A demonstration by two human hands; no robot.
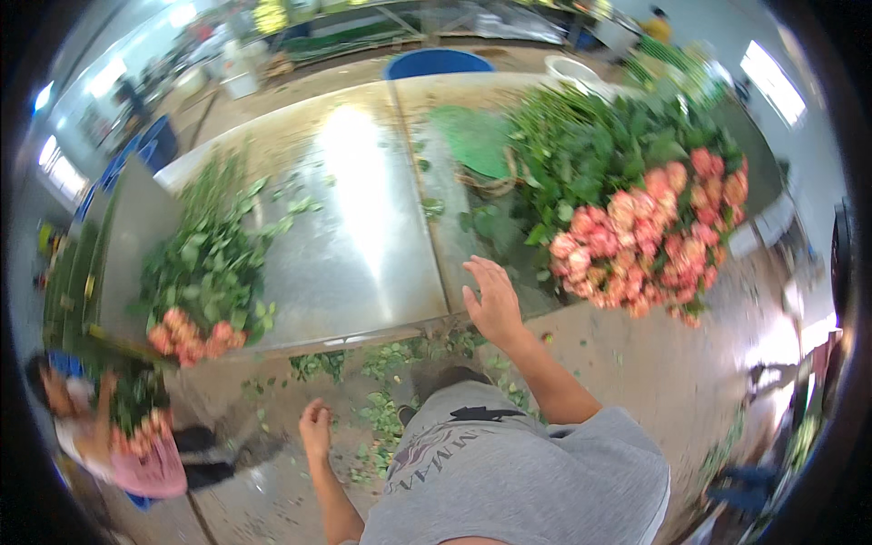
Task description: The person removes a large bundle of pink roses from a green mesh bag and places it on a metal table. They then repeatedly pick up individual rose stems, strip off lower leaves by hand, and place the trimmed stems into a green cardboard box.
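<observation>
My right hand is over the near edge of the metal table, fingers apart and holding nothing. Lower down, my left hand hangs over the floor in front of the table, its fingers loosely curled; nothing shows in it. To the right of my right hand lies a large pile of pink-orange roses, blooms toward me and leafy stems pointing away. A smaller bunch of roses rests at the table's left end. Between them are a green mesh piece, a coil of rope and loose leaves.
At the lower left, a co-worker in a pink apron holds roses. Cut leaves litter the floor by my feet. A blue tub and a white bucket stand beyond the table. An upright metal panel borders its left end.
</observation>
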